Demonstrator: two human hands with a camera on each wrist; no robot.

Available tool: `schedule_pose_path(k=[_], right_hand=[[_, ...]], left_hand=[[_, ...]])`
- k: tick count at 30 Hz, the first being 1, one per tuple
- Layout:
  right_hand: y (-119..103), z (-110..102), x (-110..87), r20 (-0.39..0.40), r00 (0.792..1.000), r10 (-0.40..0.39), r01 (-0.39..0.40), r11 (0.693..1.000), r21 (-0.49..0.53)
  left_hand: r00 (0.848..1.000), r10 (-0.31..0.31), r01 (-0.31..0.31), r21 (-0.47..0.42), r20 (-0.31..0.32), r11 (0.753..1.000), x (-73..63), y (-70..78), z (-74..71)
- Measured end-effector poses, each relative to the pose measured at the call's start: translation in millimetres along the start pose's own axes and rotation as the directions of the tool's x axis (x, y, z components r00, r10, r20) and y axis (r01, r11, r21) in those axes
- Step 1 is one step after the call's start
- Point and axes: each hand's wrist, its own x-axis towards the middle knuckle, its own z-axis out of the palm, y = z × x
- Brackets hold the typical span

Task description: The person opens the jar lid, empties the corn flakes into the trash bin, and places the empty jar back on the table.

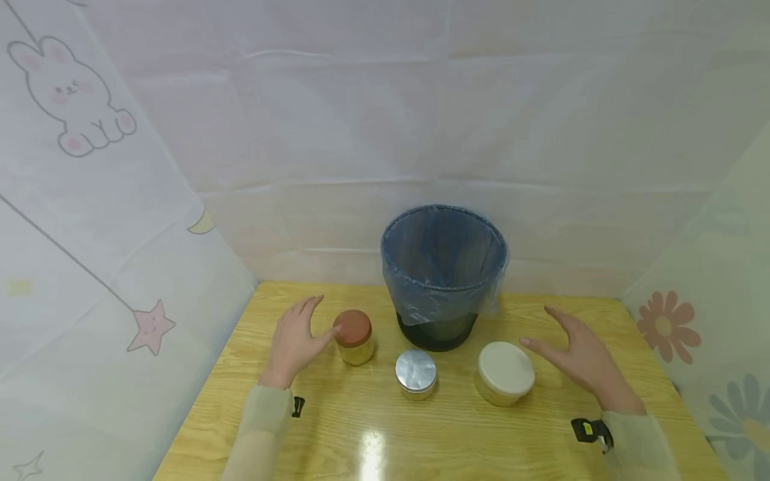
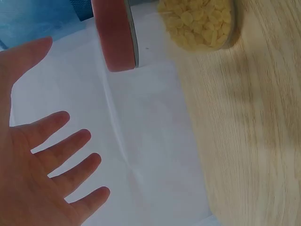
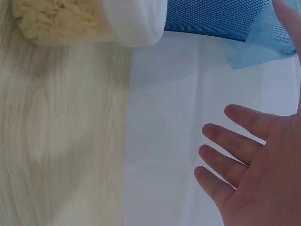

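My left hand [image 1: 297, 341] is spread with nothing in it, its thumb reaching toward a clear jar with a reddish-brown lid [image 1: 353, 327]. In the left wrist view that jar holds small pale yellow pieces [image 2: 196, 23]. On the other side my right hand [image 1: 580, 354] is also spread, the thumb pointing at a wider tub with a white lid [image 1: 506, 369]. Pale flaky pieces [image 3: 61, 19] show through that tub in the right wrist view. Between these two stands a low jar with a silver lid [image 1: 416, 371]. All three lids are on.
A dark mesh bin [image 1: 438, 334] with a translucent blue liner [image 1: 415, 304] over its rim stands behind the jars. They all rest on a wooden table [image 1: 337, 434]. White sheets [image 1: 337, 133] with printed cartoon figures and flowers hang behind and at both sides.
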Motion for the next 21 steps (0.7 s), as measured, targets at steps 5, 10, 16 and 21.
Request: schedule_pose_path(k=[5,10,16,21], right_hand=[[0,7,-9.6,0.039,0.998,0.045,-0.046,0.999,0.023],[4,17,-20.1,0.062,0.995,0.075,-0.079,0.995,0.054],[6,32,-30.2,0.083,0.992,0.094,-0.101,0.991,0.088],[10,48,-38.7,0.096,0.991,0.094,-0.105,0.987,0.124]], left_hand=[[0.999,0.03,-0.031,-0.017,-0.034,0.999,-4.3,3.6,1.5],[0.997,0.064,-0.065,-0.02,-0.05,0.998,-8.9,9.0,3.6],[0.994,0.089,-0.092,-0.04,-0.056,0.995,-16.2,16.5,7.0],[0.99,0.122,-0.125,-0.047,-0.069,0.991,-20.3,21.4,11.8]])
